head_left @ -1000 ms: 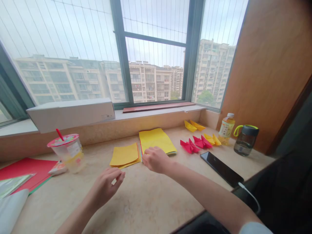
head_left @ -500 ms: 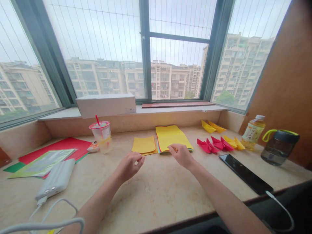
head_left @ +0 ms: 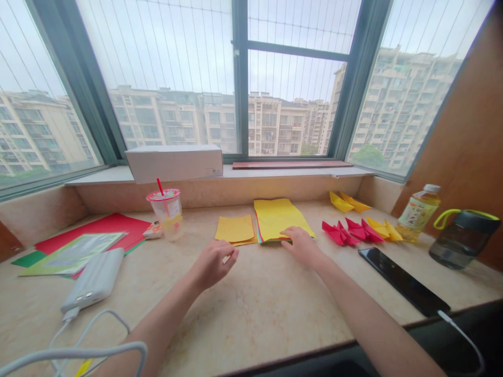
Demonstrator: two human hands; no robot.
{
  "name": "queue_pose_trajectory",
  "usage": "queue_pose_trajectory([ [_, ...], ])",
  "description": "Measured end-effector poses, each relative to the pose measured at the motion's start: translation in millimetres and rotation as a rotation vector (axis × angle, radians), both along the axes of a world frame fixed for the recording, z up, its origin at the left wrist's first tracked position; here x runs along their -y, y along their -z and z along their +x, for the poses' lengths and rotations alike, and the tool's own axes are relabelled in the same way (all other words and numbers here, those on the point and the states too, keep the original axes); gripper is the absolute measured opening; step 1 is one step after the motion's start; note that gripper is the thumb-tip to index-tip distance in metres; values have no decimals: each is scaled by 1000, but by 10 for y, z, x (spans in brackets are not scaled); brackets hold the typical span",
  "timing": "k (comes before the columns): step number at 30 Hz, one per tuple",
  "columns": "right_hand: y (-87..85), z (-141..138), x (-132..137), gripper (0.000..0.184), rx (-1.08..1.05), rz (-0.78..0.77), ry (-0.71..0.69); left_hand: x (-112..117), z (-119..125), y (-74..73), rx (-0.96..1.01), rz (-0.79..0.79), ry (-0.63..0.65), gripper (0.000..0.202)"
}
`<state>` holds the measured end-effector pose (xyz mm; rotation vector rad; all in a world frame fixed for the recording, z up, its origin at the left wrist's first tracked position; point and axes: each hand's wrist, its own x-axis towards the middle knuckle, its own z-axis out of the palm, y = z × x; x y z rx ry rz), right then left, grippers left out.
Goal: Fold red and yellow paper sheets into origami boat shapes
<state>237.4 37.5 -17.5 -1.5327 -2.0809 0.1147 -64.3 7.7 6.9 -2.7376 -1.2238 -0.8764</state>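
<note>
My left hand (head_left: 214, 264) is loosely curled over the table, just in front of the smaller orange-yellow square sheets (head_left: 234, 229); a small gap shows between thumb and fingers, with nothing visible in it. At the near right corner of a stack of coloured paper (head_left: 281, 217), yellow on top with other colours at its edge, my right hand (head_left: 302, 245) has its fingers stretched out on or just above the sheet. To the right sit red folded paper pieces (head_left: 351, 232), a yellow folded piece (head_left: 384, 229) and, farther back, yellow paper boats (head_left: 348, 202).
A drink cup with straw (head_left: 167, 214) and a power bank (head_left: 93, 280) with white cables stand left, near red and green sheets (head_left: 106, 228). On the right are a phone (head_left: 403, 281), a tea bottle (head_left: 418, 212) and a dark water bottle (head_left: 463, 238). A white box (head_left: 175, 163) lies on the sill.
My right hand's fingers have gone from pinched together to stretched out over the paper stack. My left hand stays curled in much the same place. The view has shifted slightly.
</note>
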Motion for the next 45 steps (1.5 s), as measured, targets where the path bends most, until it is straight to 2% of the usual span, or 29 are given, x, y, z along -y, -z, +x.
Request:
queue_pose_trajectory([
  [7, -2, 52, -16, 21, 55, -42, 10, 65, 78, -11, -6, 13, 56, 36],
  [12, -46, 53, -7, 24, -10, 35, 26, 95, 93, -47, 28, -25, 68, 37],
  [15, -109, 1, 49, 28, -85, 130, 53, 78, 98, -26, 180, -127, 77, 39],
  [17, -159, -81, 130, 27, -136, 195, 21, 57, 111, 4, 400, -288, 85, 39],
  [21, -240, -334, 379, 22, -256, 310, -216, 21, 148, 64, 901, -801, 96, 62],
  [24, -271, -508, 565, 23, -216, 276, -408, -1, 160, 97, 1097, -1048, 137, 64],
  [27, -294, -594, 692, 24, -106, 235, -627, -30, 151, 114, 1224, -1112, 165, 54],
  [29, -312, -601, 734, 23, -38, 183, -732, -43, 135, 109, 1275, -1091, 113, 44],
  [31, -330, -574, 735, 20, -14, 139, -776, -45, 118, 83, 1308, -1035, 47, 37],
  [33, -344, -514, 690, 20, -63, 137, -730, -35, 104, 41, 1331, -985, 32, 37],
  [34, -348, -472, 650, 21, -119, 152, -663, -27, 100, 16, 1343, -971, 47, 37],
  [38, -345, -245, 412, 28, -418, 215, -198, 7, 102, -66, 1372, -909, 112, 41],
  [40, -334, -137, 292, 35, -540, 144, -17, 18, 110, -84, 1360, -874, 130, 45],
  [42, -317, -68, 205, 45, -684, -20, 12, 26, 118, -88, 1341, -857, 140, 49],
  [45, -290, -47, 155, 55, -889, -290, -102, 35, 124, -87, 1328, -855, 135, 51],
])
